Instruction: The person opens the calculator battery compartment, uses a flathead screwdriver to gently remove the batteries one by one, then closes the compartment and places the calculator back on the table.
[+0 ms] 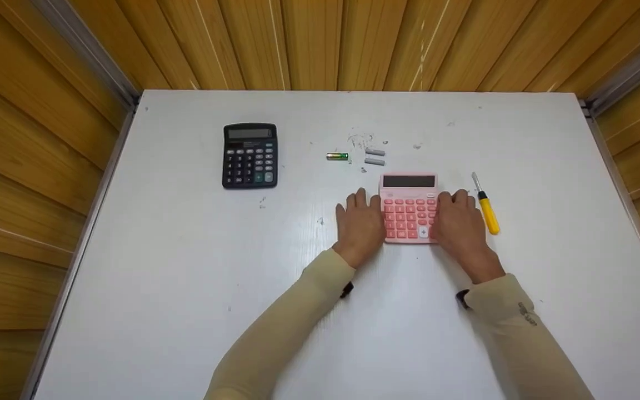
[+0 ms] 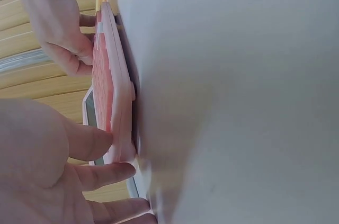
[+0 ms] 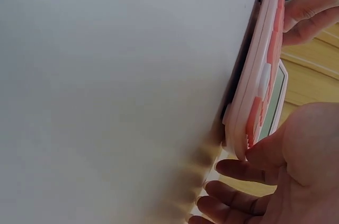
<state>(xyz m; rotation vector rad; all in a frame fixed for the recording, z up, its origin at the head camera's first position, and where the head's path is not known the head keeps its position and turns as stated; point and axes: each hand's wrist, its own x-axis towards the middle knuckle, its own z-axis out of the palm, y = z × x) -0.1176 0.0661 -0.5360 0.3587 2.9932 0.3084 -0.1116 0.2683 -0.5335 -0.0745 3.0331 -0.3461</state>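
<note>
A pink calculator [image 1: 409, 208] lies face up on the white table, its dark display away from me. My left hand [image 1: 360, 228] holds its left edge; in the left wrist view the thumb [image 2: 95, 143] rests on the rim by the keys and the other fingers reach along the side. At the opposite edge, my right hand [image 1: 460, 230] holds the calculator, with the thumb [image 3: 265, 150] against the rim and the fingers down near the tabletop. The underside is hidden. Just right of that hand lies a screwdriver [image 1: 486, 208] with a yellow handle.
A black calculator [image 1: 250, 156] lies at the back left of the table [image 1: 186, 278]. Beyond the pink calculator are a green battery [image 1: 337, 156] and two grey batteries [image 1: 375, 151], with dark marks on the tabletop around them. Wood-patterned panels [image 1: 320, 44] stand behind and at both sides.
</note>
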